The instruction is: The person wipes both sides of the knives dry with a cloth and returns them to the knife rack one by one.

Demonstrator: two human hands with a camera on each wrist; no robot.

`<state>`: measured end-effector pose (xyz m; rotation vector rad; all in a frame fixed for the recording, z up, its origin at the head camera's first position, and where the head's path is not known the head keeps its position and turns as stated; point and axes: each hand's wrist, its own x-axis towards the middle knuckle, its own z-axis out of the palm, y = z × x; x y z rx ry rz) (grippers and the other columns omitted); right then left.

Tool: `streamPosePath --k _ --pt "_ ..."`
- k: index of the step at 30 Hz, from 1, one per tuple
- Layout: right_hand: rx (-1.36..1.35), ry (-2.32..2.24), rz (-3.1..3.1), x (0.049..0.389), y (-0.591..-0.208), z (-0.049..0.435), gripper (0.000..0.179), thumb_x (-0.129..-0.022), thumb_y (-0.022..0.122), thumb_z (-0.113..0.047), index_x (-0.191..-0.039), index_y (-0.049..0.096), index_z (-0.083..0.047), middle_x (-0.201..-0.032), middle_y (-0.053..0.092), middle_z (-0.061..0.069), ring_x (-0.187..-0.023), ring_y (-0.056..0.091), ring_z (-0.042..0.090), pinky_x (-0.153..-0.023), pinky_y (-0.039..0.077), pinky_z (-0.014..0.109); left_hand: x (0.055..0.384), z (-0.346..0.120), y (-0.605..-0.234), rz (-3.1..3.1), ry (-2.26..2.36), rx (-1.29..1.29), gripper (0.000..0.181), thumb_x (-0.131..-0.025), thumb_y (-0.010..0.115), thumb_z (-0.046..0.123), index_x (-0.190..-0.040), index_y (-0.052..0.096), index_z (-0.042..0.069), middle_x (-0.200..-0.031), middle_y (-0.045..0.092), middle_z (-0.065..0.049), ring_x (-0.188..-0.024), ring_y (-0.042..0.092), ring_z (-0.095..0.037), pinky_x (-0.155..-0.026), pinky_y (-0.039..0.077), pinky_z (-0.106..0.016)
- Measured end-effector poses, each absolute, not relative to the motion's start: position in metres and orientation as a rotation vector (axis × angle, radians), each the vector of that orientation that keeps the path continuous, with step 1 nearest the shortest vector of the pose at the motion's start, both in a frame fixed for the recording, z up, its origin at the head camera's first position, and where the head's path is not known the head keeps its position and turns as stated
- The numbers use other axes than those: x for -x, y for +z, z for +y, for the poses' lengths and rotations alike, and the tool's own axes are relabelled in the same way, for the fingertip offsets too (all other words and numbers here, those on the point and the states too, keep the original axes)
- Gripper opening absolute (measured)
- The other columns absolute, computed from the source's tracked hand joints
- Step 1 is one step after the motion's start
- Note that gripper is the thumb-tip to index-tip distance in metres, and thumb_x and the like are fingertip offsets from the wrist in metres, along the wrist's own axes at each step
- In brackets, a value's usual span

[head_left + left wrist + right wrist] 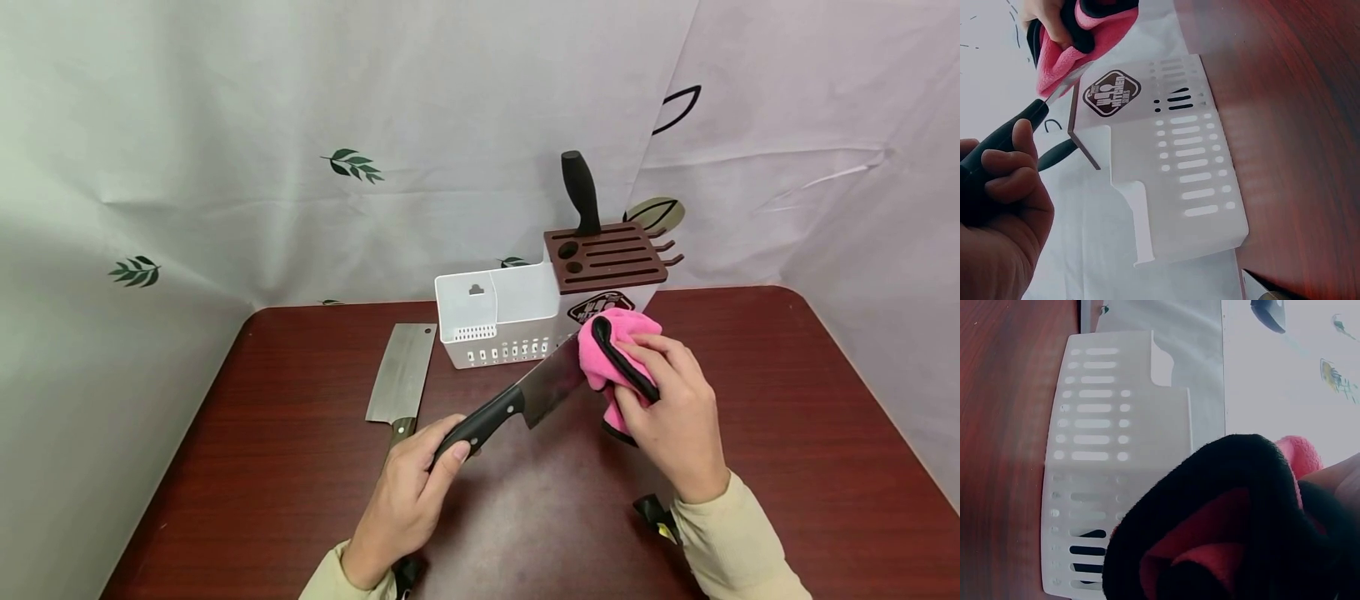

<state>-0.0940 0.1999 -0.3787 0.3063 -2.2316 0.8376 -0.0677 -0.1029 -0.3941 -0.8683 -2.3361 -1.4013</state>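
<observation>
My left hand [405,496] grips the black riveted handle of a kitchen knife [551,387], whose broad blade points up and to the right. My right hand [675,417] holds a bunched pink cloth [618,337] with black edging around the blade's far end, so the tip is hidden. In the left wrist view the curled left fingers [1013,169] wrap the handle, and the cloth [1107,34] meets the blade above. The cloth's dark edging [1210,481] fills much of the right wrist view. Left of the knife, a cleaver [405,371] lies flat on the table.
Behind the knife stands a white knife holder [517,354] with a brown slotted top [618,271]. One black-handled tool [580,192] stands upright in it, and hooks stick out at its right. The dark red table [300,433] meets a pale curtain [420,100] at the back.
</observation>
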Motion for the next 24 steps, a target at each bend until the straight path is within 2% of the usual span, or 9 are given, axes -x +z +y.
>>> streamPosePath --k 13,20,24 --pt "-0.426 0.82 -2.318 0.0913 -0.38 0.1953 0.043 -0.071 0.077 0.003 -0.113 0.073 -0.001 -0.116 0.063 0.015 -0.109 0.057 0.033 -0.104 0.032 0.012 0.0666 -0.1043 -0.3914 -2.361 -1.442 0.779 0.022 -0.1 0.056 0.002 -0.116 0.065 0.015 -0.092 0.068 0.005 -0.078 0.056 -0.009 -0.072 0.046 -0.023" --pt "-0.595 0.797 -2.37 0.0911 -0.3799 0.1932 0.046 -0.07 0.076 0.003 -0.115 0.073 -0.006 -0.116 0.062 0.011 -0.106 0.057 0.027 -0.097 0.039 0.023 0.0669 -0.1048 -0.3923 -2.357 -1.448 0.756 0.023 -0.1 0.057 0.002 -0.118 0.065 0.013 -0.092 0.068 0.003 -0.078 0.057 -0.009 -0.071 0.046 -0.022" --pt "-0.694 0.79 -2.361 0.0919 -0.3793 0.1911 0.052 -0.065 0.079 0.005 -0.115 0.074 -0.008 -0.117 0.062 0.009 -0.107 0.057 0.026 -0.097 0.039 0.023 0.0664 -0.1051 -0.3925 -2.355 -1.446 0.736 0.024 -0.099 0.058 0.002 -0.119 0.064 0.012 -0.093 0.069 0.003 -0.078 0.056 -0.008 -0.07 0.046 -0.022"
